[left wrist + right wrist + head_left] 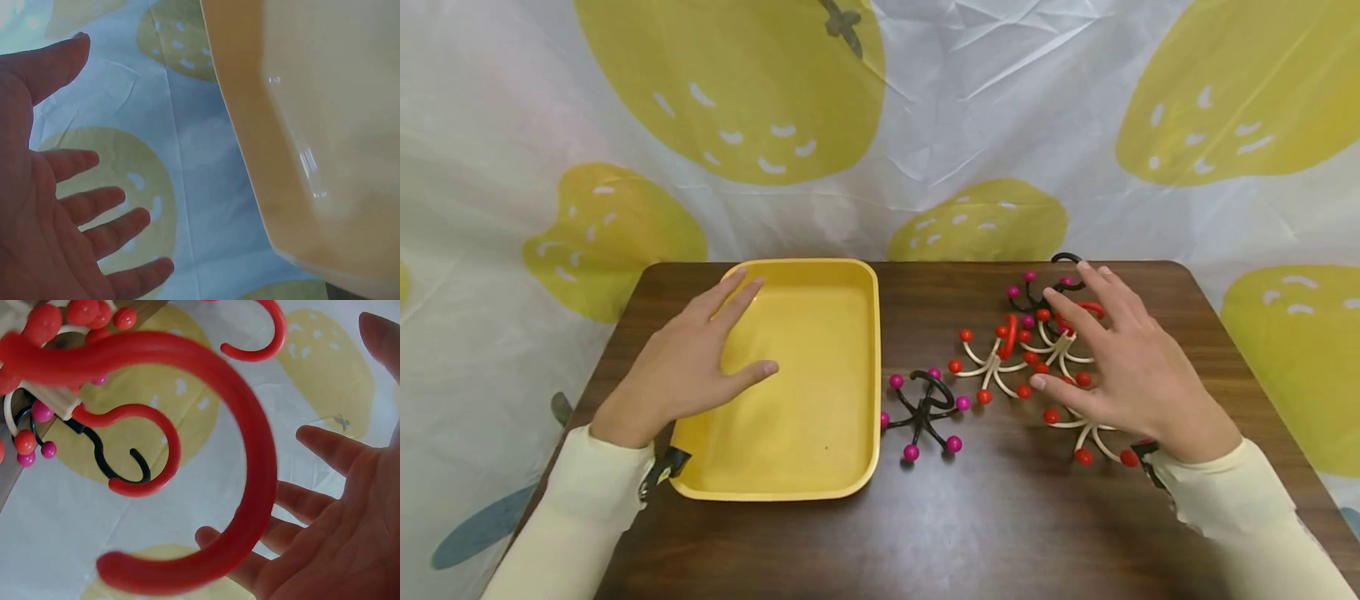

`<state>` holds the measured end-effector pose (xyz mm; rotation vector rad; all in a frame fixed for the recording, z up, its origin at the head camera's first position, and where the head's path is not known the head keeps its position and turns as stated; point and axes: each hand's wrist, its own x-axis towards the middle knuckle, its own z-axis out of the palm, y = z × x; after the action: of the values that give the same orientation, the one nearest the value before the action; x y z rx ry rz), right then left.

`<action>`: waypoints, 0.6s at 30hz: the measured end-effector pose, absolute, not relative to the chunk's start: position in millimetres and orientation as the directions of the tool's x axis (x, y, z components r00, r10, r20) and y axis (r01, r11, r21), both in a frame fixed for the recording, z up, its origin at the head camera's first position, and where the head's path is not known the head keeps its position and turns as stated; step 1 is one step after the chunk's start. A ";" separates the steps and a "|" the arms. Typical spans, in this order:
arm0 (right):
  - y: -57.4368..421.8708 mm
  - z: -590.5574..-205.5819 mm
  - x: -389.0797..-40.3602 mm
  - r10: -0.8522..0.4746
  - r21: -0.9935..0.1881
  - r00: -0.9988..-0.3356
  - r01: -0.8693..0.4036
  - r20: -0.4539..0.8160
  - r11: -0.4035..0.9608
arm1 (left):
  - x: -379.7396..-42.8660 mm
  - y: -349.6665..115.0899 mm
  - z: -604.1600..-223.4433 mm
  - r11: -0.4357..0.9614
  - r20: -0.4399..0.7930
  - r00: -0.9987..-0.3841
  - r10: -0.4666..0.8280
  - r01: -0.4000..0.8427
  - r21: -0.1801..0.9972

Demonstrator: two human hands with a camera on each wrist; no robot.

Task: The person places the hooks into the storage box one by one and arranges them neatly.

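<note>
My left hand point(677, 367) is held over the left side of a yellow plastic tray point(797, 375), fingers spread and holding nothing. In the left wrist view, a gap separates its fingertips from the tray wall point(240, 125). My right hand point(1138, 375), also spread and bare, hovers over several multi-armed ball-tipped hooks at the right. Partly under it are cream hooks with red balls, one farther back point(1062, 343) and one nearer point(1088, 425). A large red hook end point(259, 456) overlaps the right fingers in the right wrist view.
Beside the tray's right wall lies a black hook with magenta balls point(922, 410). Another cream one point(992, 367) stands between it and my right hand. A second black one point(1018, 302) is near the back edge. Behind the brown table point(940, 533) hangs a lemon-print cloth point(985, 100).
</note>
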<state>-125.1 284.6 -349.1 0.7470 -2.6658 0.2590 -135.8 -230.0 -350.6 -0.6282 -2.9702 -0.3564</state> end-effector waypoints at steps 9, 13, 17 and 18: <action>264.1 -355.1 -121.0 -0.455 -0.126 -0.678 -0.624 0.577 0.771 | -134.6 -250.1 -355.2 0.864 0.206 -0.913 0.352 0.402 0.304; 251.9 -357.1 -117.2 -0.446 -0.174 -0.668 -0.650 0.596 0.740 | -134.1 -261.4 -359.9 0.845 0.235 -0.918 0.320 0.389 0.368; 237.9 -361.6 -114.6 -0.430 -0.221 -0.669 -0.661 0.606 0.717 | -135.7 -273.4 -367.0 0.815 0.258 -0.919 0.299 0.387 0.432; 234.6 -362.9 -114.2 -0.429 -0.226 -0.672 -0.661 0.604 0.716 | -137.0 -276.0 -369.5 0.806 0.267 -0.917 0.297 0.390 0.446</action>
<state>-114.2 234.6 -362.9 0.8293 -2.3990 0.5913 -137.0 -276.0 -369.5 -0.5392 -2.8073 -0.7525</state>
